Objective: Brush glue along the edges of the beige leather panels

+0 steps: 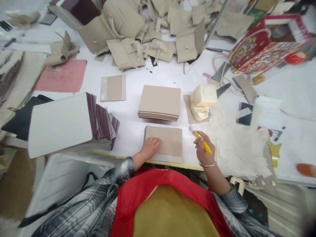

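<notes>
My left hand [149,148] lies flat, fingers stretched out, on the left part of a beige panel [170,143] near the table's front edge. My right hand [204,148] is closed round a yellow-handled brush [201,140], its pale tip pointing up-left, just right of that panel. Behind the panel stands a stack of similar beige panels [159,102]. To the right of the stack sits a cream glue pot [203,98] on a beige scrap.
A tall pile of white-and-maroon sheets [66,123] leans at the left. One single beige piece [113,88] and a pink sheet [61,76] lie further back. Beige pouches [138,36] are heaped at the far edge. A red patterned bag [261,46] and crumpled white paper [237,144] fill the right.
</notes>
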Action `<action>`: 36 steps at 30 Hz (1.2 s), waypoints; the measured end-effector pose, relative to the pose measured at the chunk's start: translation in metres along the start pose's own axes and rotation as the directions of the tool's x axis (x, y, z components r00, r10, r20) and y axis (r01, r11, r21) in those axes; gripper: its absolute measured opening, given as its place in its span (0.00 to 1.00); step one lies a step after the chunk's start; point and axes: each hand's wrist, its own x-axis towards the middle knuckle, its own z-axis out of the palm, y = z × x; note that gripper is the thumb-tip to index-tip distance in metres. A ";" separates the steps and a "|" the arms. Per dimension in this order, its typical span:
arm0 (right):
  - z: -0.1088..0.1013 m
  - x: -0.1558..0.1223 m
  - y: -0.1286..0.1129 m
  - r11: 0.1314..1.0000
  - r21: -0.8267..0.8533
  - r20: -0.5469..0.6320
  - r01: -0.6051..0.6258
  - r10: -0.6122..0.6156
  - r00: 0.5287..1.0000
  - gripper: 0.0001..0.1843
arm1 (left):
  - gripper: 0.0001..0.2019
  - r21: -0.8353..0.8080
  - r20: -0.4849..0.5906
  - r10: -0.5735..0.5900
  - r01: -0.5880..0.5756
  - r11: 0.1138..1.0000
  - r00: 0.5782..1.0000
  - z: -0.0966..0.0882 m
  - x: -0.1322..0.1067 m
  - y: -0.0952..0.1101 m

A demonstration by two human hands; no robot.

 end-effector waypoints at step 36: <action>-0.021 -0.037 0.207 0.723 -0.600 -0.335 -0.341 0.160 0.928 0.11 | 0.17 0.133 -0.009 -0.019 0.020 0.991 1.000 0.035 -0.006 0.011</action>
